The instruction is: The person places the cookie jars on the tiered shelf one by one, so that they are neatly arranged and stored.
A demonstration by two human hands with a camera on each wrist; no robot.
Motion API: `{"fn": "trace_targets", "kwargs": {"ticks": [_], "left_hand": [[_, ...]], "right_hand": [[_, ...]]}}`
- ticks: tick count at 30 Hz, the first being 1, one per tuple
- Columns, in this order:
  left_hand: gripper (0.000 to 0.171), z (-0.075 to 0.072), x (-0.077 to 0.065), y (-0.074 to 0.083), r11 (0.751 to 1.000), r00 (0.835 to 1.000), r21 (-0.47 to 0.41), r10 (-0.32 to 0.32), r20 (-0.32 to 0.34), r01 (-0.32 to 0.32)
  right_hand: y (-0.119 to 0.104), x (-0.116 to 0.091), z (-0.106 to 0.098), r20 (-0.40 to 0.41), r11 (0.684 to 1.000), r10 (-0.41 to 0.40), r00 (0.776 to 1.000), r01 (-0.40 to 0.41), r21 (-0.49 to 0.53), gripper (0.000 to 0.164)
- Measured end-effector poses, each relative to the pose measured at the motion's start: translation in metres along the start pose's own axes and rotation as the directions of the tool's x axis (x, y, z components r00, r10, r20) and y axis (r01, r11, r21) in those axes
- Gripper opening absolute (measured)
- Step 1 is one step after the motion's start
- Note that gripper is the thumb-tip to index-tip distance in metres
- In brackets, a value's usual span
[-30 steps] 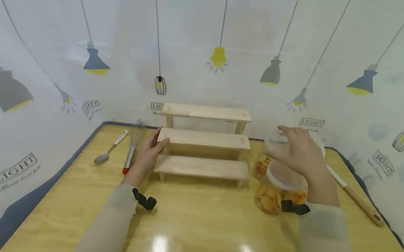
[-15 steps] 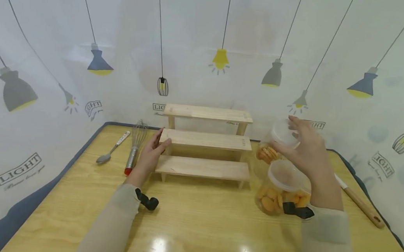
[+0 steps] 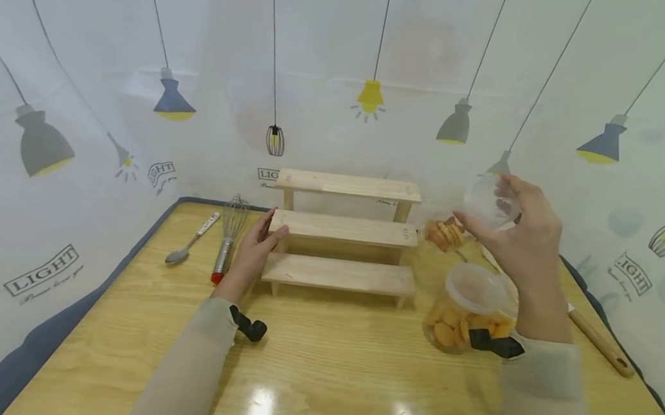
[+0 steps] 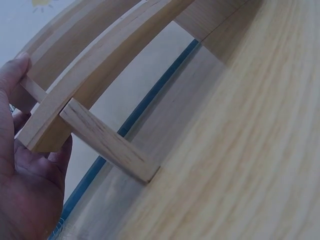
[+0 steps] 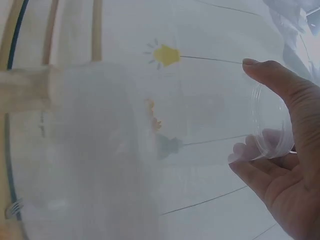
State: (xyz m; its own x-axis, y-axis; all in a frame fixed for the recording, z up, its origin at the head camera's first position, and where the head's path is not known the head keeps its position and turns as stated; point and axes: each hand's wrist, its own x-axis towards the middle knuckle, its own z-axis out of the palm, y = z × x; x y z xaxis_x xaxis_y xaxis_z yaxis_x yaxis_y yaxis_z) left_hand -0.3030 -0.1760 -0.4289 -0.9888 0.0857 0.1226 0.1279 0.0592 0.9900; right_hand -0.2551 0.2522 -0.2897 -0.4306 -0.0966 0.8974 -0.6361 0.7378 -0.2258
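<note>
My left hand [image 3: 251, 253] grips the left end of the middle board of a three-tier wooden shelf [image 3: 342, 229]; the left wrist view shows fingers and thumb around the board end [image 4: 47, 130]. At the right, my right hand [image 3: 533, 237] holds a clear plastic jar by its lid [image 3: 484, 195], thumb on one side and fingers on the other. Several orange round biscuits [image 3: 445, 235] show inside this raised, tilted jar. Below it a second lidded jar [image 3: 447, 305] of orange biscuits stands on the table, partly hidden by my right wrist.
A spoon [image 3: 192, 241] and a whisk [image 3: 230, 226] with a red handle end lie left of the shelf. A long wooden-handled utensil [image 3: 601, 342] lies at the right, partly behind my right hand. A patterned white cloth [image 3: 316, 103] hangs behind the table [image 3: 327, 361].
My right hand has closed around the rear jar's lid and raised the jar, tilting it and moving it up and right. My left hand stays on the shelf. The view has shifted slightly.
</note>
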Motion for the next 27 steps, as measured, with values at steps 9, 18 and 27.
{"fn": "trace_targets", "kwargs": {"ticks": [9,18,27], "left_hand": [[0.074,-0.004,0.017,-0.023,1.0,1.0,-0.001,0.013,0.002,-0.013],[0.082,-0.005,0.018,-0.037,0.999,0.999,-0.004,0.034,-0.012,-0.034],[0.082,-0.003,0.017,-0.035,0.999,0.998,-0.004,0.049,-0.026,-0.049]], "right_hand": [[-0.028,0.037,0.013,0.042,0.997,0.028,0.999,-0.031,0.075,0.084],[-0.045,0.048,0.042,0.111,0.989,0.003,0.994,-0.019,0.144,0.081],[-0.064,0.061,0.081,0.147,0.98,0.026,0.989,-0.055,0.193,0.084]]}}
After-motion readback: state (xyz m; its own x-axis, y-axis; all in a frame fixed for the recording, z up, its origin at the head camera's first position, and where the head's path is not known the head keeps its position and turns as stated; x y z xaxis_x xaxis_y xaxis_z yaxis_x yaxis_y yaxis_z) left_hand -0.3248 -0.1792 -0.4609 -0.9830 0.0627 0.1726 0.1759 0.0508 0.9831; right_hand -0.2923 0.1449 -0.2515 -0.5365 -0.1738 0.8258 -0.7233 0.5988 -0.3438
